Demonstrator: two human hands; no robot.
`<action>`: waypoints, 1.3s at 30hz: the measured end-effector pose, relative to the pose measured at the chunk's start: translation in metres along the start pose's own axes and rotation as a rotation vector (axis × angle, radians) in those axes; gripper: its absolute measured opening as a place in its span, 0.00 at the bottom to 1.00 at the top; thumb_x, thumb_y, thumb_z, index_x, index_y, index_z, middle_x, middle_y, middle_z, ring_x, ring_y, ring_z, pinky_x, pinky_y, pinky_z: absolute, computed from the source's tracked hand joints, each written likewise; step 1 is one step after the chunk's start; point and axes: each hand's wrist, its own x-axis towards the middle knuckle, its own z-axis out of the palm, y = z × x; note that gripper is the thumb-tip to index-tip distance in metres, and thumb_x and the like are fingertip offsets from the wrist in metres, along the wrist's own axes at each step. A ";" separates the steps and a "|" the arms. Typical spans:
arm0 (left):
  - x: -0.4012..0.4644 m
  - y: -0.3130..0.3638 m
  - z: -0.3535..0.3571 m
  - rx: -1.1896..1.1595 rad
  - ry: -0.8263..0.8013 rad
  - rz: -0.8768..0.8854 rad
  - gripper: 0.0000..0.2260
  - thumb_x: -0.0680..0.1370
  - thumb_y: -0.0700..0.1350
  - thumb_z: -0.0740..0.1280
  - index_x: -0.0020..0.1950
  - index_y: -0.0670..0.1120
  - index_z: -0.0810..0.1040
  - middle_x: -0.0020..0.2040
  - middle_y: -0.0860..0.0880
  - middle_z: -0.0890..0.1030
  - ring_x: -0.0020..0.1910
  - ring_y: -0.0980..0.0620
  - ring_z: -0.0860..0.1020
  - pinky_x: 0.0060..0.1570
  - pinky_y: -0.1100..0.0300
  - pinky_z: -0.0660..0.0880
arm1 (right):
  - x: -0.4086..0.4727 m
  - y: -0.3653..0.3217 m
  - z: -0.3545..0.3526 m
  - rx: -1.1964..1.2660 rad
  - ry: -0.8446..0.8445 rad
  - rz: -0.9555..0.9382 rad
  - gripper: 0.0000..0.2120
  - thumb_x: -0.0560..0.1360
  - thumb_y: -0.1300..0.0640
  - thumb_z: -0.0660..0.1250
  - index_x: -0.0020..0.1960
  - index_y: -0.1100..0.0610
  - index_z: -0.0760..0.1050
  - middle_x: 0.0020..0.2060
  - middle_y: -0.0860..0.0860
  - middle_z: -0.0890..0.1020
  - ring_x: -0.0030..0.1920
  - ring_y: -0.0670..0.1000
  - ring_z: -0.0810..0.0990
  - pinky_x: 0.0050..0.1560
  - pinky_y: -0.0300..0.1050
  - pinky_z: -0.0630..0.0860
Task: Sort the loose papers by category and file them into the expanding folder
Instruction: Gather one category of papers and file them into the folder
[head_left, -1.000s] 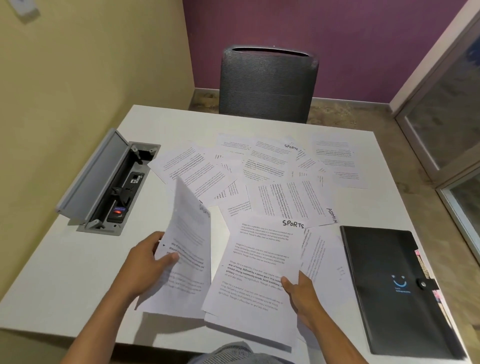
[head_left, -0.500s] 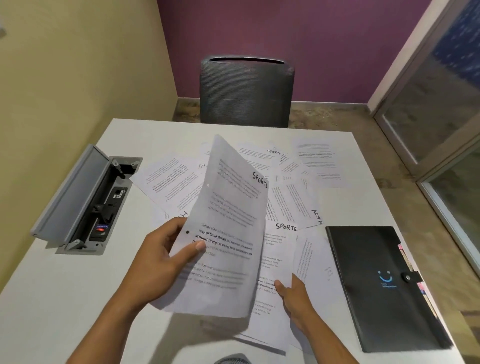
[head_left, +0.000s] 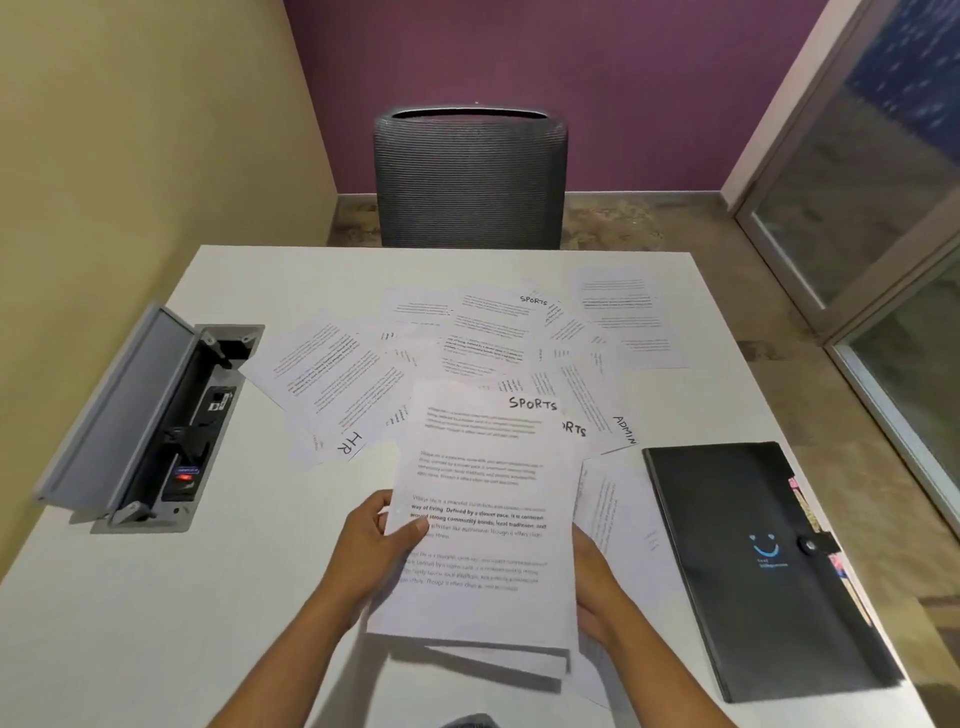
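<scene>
Progress: early, by my judgement; a small stack of white printed sheets headed "SPORTS" (head_left: 480, 519) is gathered at the near edge, nothing visibly filed
Left hand: the left hand (head_left: 371, 545) grips the stack's left edge, thumb on top of the page, fingers beneath
Right hand: the right hand (head_left: 597, 587) holds the stack's right edge; its fingers are hidden under the paper, so the exact curl cannot be told
Folder: the black leather-look expanding folder with a blue smile mark (head_left: 763, 566) lies closed to the right of the stack, strap snapped, coloured tabs showing at its right edge
Left to do: the loose white printed sheets (head_left: 483, 338) lie fanned and overlapping across the middle, well beyond the stack; a sheet marked "HR" (head_left: 332, 389) lies left, a sheet marked "ADMIN" (head_left: 597, 400) right, another "SPORTS" heading farther back; several headings unreadable
Surface: white rectangular surface (head_left: 156, 623); an open grey cable and socket box with raised lid (head_left: 150, 421) is set in at the left
Room: a grey mesh-backed chair (head_left: 470, 176) stands at the far side; purple rear wall, cream left wall, glazed partition at right, speckled floor
</scene>
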 end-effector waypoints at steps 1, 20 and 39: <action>0.003 -0.003 -0.001 0.058 0.012 0.012 0.10 0.76 0.38 0.72 0.56 0.46 0.78 0.48 0.51 0.86 0.48 0.48 0.85 0.53 0.47 0.80 | 0.001 -0.002 0.000 0.015 -0.013 -0.006 0.13 0.78 0.63 0.68 0.62 0.58 0.80 0.56 0.59 0.84 0.56 0.60 0.83 0.57 0.57 0.80; 0.099 0.004 0.037 0.027 -0.001 -0.053 0.20 0.74 0.40 0.75 0.63 0.48 0.74 0.55 0.50 0.85 0.52 0.50 0.83 0.57 0.49 0.79 | 0.049 -0.017 -0.020 -0.007 0.100 0.034 0.18 0.81 0.40 0.56 0.68 0.42 0.70 0.60 0.39 0.80 0.62 0.45 0.78 0.57 0.40 0.78; 0.376 0.095 0.085 0.747 0.172 0.195 0.23 0.74 0.48 0.74 0.63 0.37 0.75 0.59 0.38 0.79 0.57 0.40 0.79 0.52 0.55 0.74 | 0.148 -0.053 -0.083 -0.021 0.251 -0.101 0.20 0.78 0.60 0.67 0.70 0.55 0.71 0.61 0.54 0.82 0.61 0.57 0.81 0.63 0.63 0.76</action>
